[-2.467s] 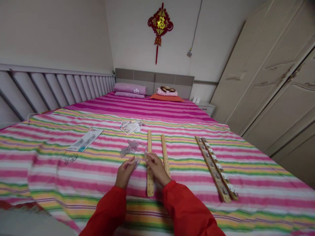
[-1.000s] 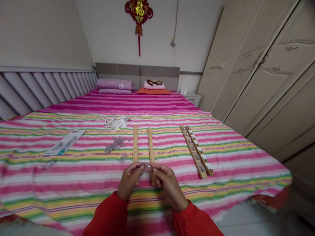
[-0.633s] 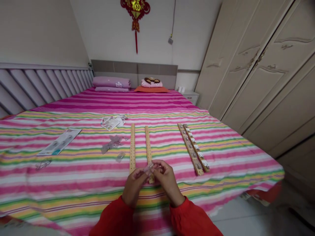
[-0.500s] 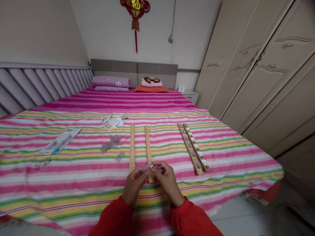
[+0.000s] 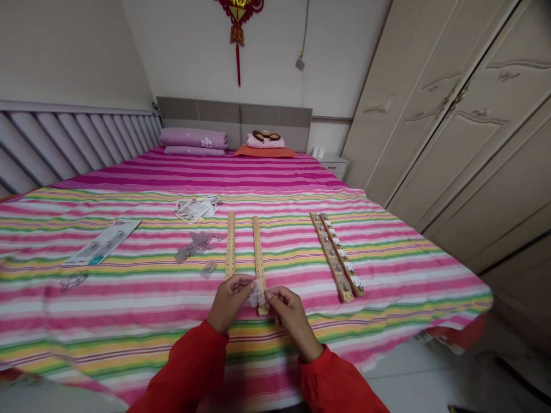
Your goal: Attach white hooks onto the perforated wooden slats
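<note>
Between finger and thumb, my left hand pinches a small clear plastic bag, which hangs over the near end of a perforated wooden strip. Just right of the bag, my right hand is closed in a pinch; what its fingertips hold, if anything, is too small to make out. A second perforated wooden strip lies to the left, its near end hidden behind my left hand. More small plastic bags lie in a pile farther left, and a single small bag lies nearer.
On the right lie a wooden strip with metal pieces and another with white round pieces. A flat package, a clear looped item and white-edged packets are on the left of the striped bedspread.
My hands have moved slightly apart. The plastic bag now hangs from my left fingers, where both hands were on it before. The view has tilted slightly down.
</note>
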Demonstrator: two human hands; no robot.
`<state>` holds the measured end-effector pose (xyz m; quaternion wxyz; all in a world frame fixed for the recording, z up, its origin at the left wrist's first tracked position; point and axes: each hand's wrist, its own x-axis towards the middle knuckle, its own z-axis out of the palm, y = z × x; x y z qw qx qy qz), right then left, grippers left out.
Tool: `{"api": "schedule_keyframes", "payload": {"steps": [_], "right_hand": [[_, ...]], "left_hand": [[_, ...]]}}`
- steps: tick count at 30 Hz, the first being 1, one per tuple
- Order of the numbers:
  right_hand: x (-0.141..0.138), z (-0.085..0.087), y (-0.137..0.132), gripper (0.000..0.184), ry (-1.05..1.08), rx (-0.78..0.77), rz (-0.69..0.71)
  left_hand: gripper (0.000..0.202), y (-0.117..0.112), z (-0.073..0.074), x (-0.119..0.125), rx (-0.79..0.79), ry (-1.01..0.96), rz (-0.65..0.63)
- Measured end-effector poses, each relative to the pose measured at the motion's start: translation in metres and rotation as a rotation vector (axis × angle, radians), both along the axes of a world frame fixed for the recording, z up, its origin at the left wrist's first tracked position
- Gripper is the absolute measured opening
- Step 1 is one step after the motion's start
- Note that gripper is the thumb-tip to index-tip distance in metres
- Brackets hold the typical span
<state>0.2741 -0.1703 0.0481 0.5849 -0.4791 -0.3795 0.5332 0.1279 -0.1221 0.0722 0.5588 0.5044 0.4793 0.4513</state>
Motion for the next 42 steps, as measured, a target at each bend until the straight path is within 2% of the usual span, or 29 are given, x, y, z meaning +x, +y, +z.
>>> {"api": "schedule_keyframes", "payload": {"steps": [5,11,17,25,33,42], "right_hand": [[-0.002,-0.011,-0.001,0.036,0.034,-0.054,0.022],[0.001,-0.024,0.007,0.035,0.018,-0.102,-0.057],[0.002,-0.037,0.014,0.036,-0.152,-0.035,-0.089],[0.003,-0.046,0.014,0.03,-0.315,0.017,-0.088],[0.003,-0.053,0.016,0.029,-0.387,0.012,-0.085],[0.002,-0.054,0.016,0.028,-0.412,0.012,-0.092]], "left_hand": [[0.033,0.01,-0.012,0.008,0.011,0.02,-0.02],[0.034,0.022,-0.023,0.016,0.01,0.017,-0.009],[0.026,0.026,-0.034,0.017,0.04,0.077,-0.025],[0.016,0.028,-0.046,0.016,0.126,0.221,-0.036],[0.013,0.028,-0.046,0.015,0.146,0.29,-0.033],[0.011,0.029,-0.045,0.015,0.154,0.327,-0.007]]}}
